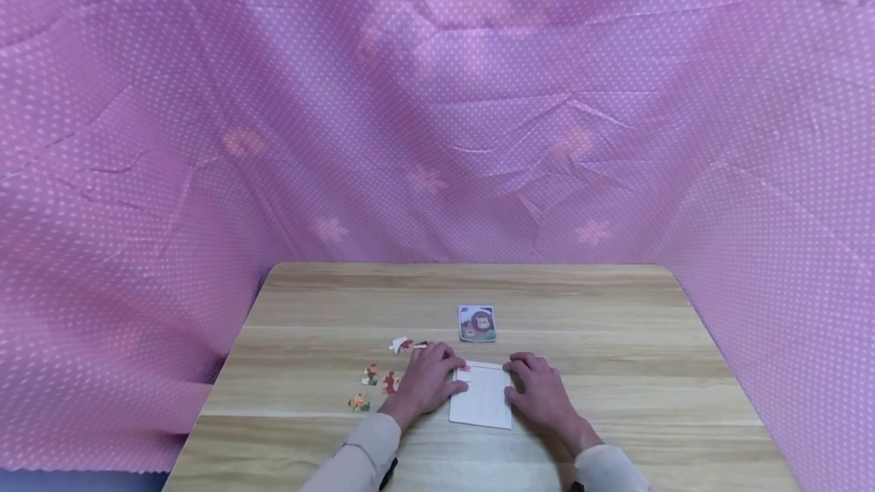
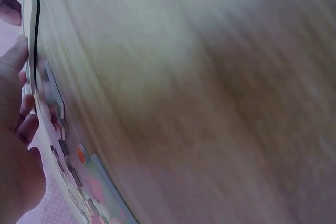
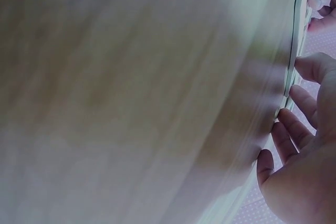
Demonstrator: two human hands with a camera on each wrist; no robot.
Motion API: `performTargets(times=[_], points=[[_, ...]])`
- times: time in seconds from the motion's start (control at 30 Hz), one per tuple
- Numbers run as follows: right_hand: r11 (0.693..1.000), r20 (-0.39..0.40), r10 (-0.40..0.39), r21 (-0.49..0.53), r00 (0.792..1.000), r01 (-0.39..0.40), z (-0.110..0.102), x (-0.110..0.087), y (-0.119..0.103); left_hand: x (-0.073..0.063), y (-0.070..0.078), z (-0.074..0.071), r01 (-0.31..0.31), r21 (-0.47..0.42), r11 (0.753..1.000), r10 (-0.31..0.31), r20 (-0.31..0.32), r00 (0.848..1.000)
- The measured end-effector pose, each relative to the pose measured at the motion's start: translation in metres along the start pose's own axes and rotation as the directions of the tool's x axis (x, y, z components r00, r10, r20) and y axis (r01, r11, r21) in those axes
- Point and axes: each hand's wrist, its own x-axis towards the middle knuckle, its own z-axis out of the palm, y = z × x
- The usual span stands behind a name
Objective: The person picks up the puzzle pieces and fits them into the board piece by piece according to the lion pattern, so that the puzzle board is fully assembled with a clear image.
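Note:
A white puzzle tray [image 1: 481, 405] lies flat on the wooden table between both hands. My left hand [image 1: 427, 380] rests at its left edge, the thumb and a fingertip over the rim. Beside that fingertip, in the tray's upper left corner, a small pink-printed puzzle piece [image 1: 466, 369] shows in part. My right hand [image 1: 543, 395] touches the right edge, its thumb and fingertips spread along it. In the right wrist view the fingers [image 3: 294, 132] are loosely bent by the tray's side. Neither wrist view shows the tray's surface.
Several loose puzzle pieces [image 1: 371, 375] lie left of the left hand, some partly behind it. Beyond the tray is a picture card with a lion [image 1: 477, 324]. Pink dotted cloth [image 1: 437, 135] hangs behind and around the wooden table [image 1: 615, 332].

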Motion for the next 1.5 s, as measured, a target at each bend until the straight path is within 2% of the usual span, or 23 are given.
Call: performTargets(times=[0.33,0.5,0.73,1.03,1.13,1.27,1.5], points=[[1.000,-0.001,0.009,0.008,1.000,-0.009,0.002,0.006,0.000,0.007,-0.007,0.003,0.019,-0.017,1.000,-0.019,0.006,1.000],[1.000,-0.001,0.018,0.005,1.000,-0.018,0.001,0.009,-0.001,0.011,-0.011,0.005,0.001,-0.012,1.000,-0.001,0.002,1.000],[1.000,-0.001,0.012,0.006,1.000,-0.012,0.000,0.007,-0.002,0.008,-0.009,0.005,-0.005,-0.015,1.000,0.005,-0.013,1.000],[1.000,0.019,0.008,0.006,1.000,-0.008,-0.002,0.004,-0.002,0.004,-0.004,0.007,-0.001,0.044,0.999,0.004,-0.071,0.997],[1.000,0.017,0.004,0.005,1.000,-0.004,-0.002,0.002,-0.001,0.003,-0.002,0.008,0.011,0.050,0.999,-0.008,-0.070,0.997],[1.000,0.020,0.001,0.002,1.000,-0.001,-0.001,0.000,0.002,0.002,-0.001,0.005,0.040,0.018,0.999,-0.039,-0.073,0.997],[1.000,0.017,-0.007,-0.005,1.000,0.007,0.000,-0.002,0.005,0.003,-0.007,-0.009,0.146,-0.082,0.986,-0.156,-0.126,0.980]])
